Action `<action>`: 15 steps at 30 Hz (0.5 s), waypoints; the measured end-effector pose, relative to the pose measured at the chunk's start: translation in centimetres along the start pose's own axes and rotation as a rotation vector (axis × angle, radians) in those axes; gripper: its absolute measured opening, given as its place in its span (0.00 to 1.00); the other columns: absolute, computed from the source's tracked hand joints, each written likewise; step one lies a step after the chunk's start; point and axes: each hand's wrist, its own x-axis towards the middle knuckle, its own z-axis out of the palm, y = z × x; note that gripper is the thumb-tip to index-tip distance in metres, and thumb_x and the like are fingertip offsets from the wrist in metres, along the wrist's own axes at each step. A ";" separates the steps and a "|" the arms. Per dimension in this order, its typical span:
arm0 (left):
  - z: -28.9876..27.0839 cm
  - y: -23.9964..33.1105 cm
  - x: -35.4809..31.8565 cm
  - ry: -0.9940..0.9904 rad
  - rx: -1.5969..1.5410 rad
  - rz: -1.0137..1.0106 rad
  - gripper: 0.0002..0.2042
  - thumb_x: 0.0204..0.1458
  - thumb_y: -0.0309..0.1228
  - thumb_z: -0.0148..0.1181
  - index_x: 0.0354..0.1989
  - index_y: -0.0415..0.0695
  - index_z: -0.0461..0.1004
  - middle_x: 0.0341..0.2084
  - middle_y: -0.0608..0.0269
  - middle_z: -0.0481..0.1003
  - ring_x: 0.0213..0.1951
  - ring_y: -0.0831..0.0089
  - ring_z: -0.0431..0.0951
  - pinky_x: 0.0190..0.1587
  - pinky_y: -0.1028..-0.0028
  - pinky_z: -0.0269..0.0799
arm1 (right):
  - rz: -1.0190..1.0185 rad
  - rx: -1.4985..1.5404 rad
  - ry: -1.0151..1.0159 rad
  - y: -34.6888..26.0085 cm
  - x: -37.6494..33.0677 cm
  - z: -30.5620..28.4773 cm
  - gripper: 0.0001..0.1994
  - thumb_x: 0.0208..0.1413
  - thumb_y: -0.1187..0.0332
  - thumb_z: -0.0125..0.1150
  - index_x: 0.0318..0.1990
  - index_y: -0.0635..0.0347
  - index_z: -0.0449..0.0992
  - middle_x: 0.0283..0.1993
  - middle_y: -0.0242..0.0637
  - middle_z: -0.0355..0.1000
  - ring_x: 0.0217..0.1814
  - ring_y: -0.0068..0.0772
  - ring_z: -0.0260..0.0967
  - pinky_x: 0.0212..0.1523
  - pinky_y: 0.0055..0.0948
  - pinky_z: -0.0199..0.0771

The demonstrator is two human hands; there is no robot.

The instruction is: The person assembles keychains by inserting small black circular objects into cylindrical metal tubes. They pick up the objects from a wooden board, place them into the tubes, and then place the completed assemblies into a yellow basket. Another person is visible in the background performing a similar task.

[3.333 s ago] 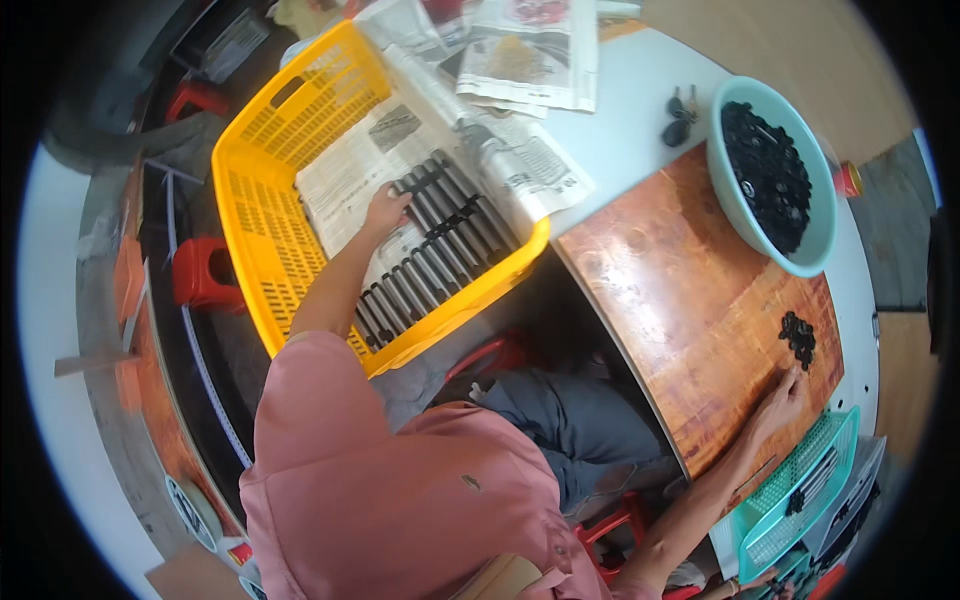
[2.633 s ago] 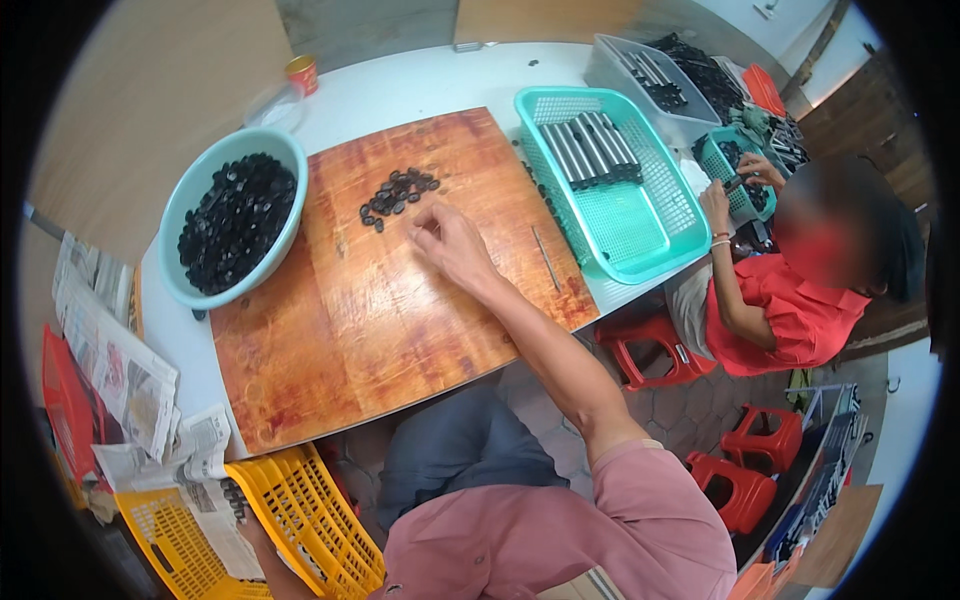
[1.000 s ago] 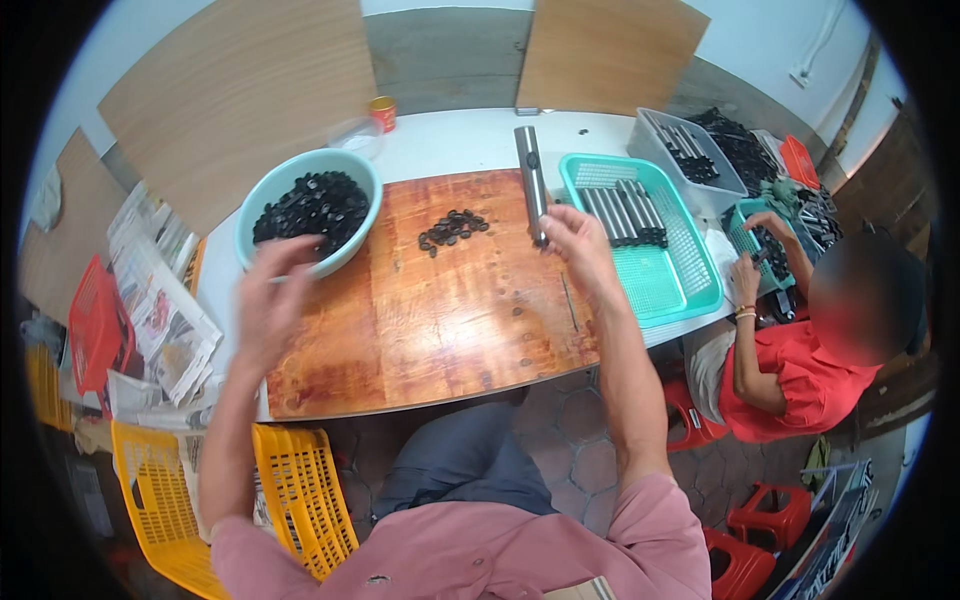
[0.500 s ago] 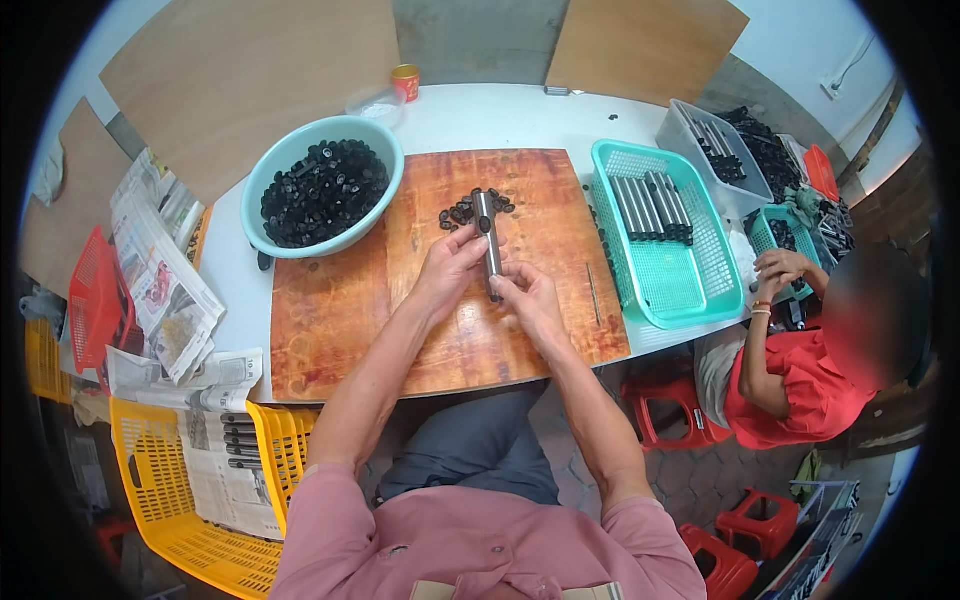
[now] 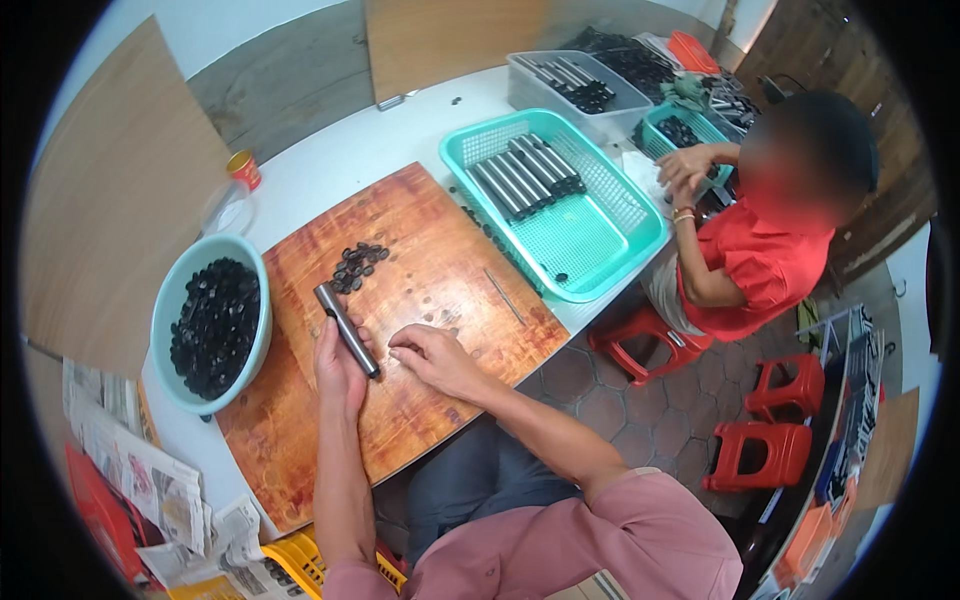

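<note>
My left hand (image 5: 338, 368) grips a dark metal tube (image 5: 345, 328), holding it slanted over the brown wooden board (image 5: 440, 270). My right hand (image 5: 432, 357) rests on the board just right of the tube's lower end, fingers curled with nothing seen in them. A small heap of black caps (image 5: 356, 266) lies on the board just beyond the tube's upper end. A thin metal rod (image 5: 504, 296) lies on the board to the right.
A pale blue bowl (image 5: 172, 308) full of black caps stands at the left. A teal basket (image 5: 600, 235) holds several dark tubes. A person in a red shirt (image 5: 770, 260) works at the right. Red stools (image 5: 755, 450), newspapers (image 5: 130, 470) and a yellow crate (image 5: 290, 570) surround me.
The view swung from the yellow crate at my left to the board. My right hand carried a tube from the teal basket side to the board; my left hand now holds it.
</note>
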 end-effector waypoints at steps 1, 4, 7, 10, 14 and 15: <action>0.0 -0.1 0.2 -0.009 0.007 0.000 0.19 0.71 0.39 0.48 0.65 0.42 0.67 0.38 0.60 0.75 0.36 0.72 0.76 0.39 0.73 0.75 | -0.015 0.009 0.003 0.3 -0.1 0.1 0.09 0.63 0.70 0.61 0.45 0.66 0.80 0.39 0.44 0.78 0.39 0.34 0.77 0.41 0.33 0.77; 0.0 -0.1 0.2 -0.009 0.024 0.011 0.19 0.71 0.39 0.48 0.65 0.42 0.67 0.38 0.60 0.75 0.36 0.73 0.76 0.39 0.73 0.75 | -0.048 -0.007 0.027 0.3 -0.3 0.0 0.09 0.62 0.71 0.61 0.46 0.66 0.79 0.39 0.45 0.78 0.39 0.37 0.78 0.41 0.33 0.77; 0.3 -0.1 -0.2 0.001 0.031 0.004 0.19 0.71 0.39 0.48 0.65 0.42 0.67 0.38 0.60 0.74 0.36 0.73 0.76 0.39 0.73 0.75 | -0.032 -0.017 0.013 0.4 -0.3 -0.1 0.09 0.61 0.72 0.61 0.46 0.67 0.79 0.39 0.45 0.78 0.40 0.39 0.78 0.42 0.34 0.77; 0.5 0.1 -0.4 -0.002 0.024 0.030 0.19 0.71 0.39 0.48 0.65 0.42 0.66 0.39 0.60 0.74 0.38 0.72 0.76 0.40 0.73 0.75 | -0.049 -0.014 0.015 0.5 -0.3 0.1 0.09 0.61 0.72 0.61 0.46 0.67 0.79 0.40 0.45 0.78 0.40 0.39 0.78 0.42 0.34 0.77; 0.2 0.0 -0.5 -0.013 0.014 0.039 0.20 0.71 0.38 0.49 0.66 0.41 0.66 0.40 0.59 0.74 0.38 0.71 0.75 0.42 0.73 0.75 | -0.034 -0.019 0.003 -0.3 -0.4 -0.2 0.09 0.61 0.72 0.60 0.46 0.67 0.79 0.40 0.46 0.78 0.41 0.40 0.78 0.42 0.35 0.77; 0.1 0.0 -0.3 -0.023 0.016 0.042 0.20 0.71 0.38 0.49 0.66 0.41 0.65 0.40 0.59 0.74 0.38 0.71 0.75 0.42 0.72 0.75 | -0.040 -0.010 0.008 -0.2 -0.4 -0.1 0.09 0.61 0.72 0.60 0.46 0.67 0.79 0.41 0.46 0.78 0.41 0.40 0.78 0.42 0.35 0.77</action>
